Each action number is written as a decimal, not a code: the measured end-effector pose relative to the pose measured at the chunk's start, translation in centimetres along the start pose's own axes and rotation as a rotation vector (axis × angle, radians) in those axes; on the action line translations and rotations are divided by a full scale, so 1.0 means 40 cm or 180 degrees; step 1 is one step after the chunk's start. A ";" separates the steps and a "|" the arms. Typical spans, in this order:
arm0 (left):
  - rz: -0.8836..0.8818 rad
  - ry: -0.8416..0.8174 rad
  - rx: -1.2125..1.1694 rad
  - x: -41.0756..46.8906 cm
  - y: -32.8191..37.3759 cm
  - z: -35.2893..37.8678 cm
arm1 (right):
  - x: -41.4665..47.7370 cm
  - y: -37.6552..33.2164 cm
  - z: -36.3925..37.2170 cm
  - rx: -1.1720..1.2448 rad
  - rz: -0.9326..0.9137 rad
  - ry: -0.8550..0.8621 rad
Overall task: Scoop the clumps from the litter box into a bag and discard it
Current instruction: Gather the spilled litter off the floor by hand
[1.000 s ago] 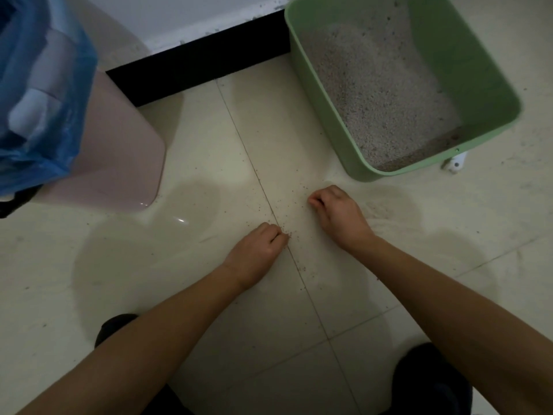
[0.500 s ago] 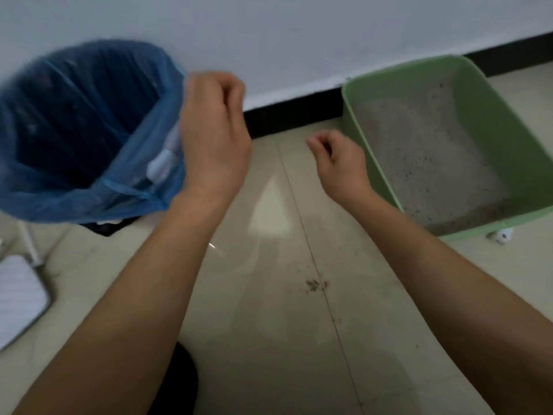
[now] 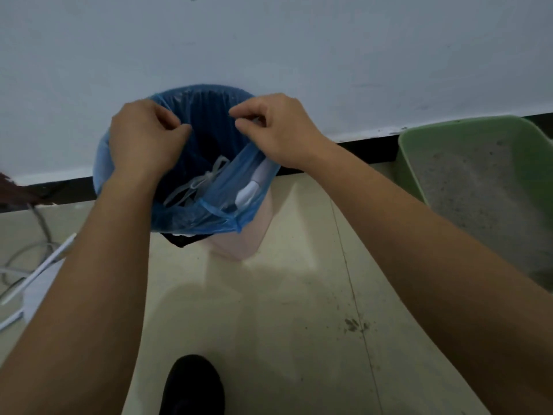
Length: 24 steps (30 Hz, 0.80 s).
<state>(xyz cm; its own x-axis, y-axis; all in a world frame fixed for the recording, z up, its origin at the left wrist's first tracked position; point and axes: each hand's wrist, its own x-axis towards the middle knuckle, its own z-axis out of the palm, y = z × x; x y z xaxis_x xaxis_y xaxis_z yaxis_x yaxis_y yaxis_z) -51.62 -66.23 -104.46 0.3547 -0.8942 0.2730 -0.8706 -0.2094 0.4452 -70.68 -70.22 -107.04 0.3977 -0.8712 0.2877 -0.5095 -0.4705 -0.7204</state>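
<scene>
Both hands hover over the mouth of the thin blue plastic bag (image 3: pixel 179 218) lining a pale pink plastic bin (image 3: pixel 239 244), probably so that anything let go falls inside. The left hand (image 3: pixel 143 139) and right hand (image 3: pixel 279 131) each have a closed grip, thumb meeting curled fingertips; whether grains are pinched is too small to tell. The bag stands at the far wall, left of the green plastic litter box (image 3: pixel 410 163). It looks translucent and crinkled, with its near-right rim sagging inward. A small scatter of dark litter grains (image 3: pixel 354 324) lies on the floor.
</scene>
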 end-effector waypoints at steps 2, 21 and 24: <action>0.0005 -0.0052 -0.0065 -0.006 -0.002 0.001 | -0.003 -0.001 -0.001 0.0073 0.0019 0.0095; 0.1951 0.0429 -0.1239 -0.287 0.302 0.269 | -0.608 0.378 -0.018 -0.0833 0.1057 -0.0302; 0.1856 -0.0399 -0.1105 -0.420 0.251 0.416 | -0.773 0.449 0.037 -0.1250 0.1111 -0.0767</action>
<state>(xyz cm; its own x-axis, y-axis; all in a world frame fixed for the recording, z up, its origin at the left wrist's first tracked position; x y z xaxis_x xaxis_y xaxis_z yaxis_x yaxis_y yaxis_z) -71.97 -59.89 -118.76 -0.1987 -0.8657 0.4595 -0.7403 0.4398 0.5085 -91.00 -51.52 -129.79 0.2944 -0.9494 -0.1098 -0.8684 -0.2178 -0.4454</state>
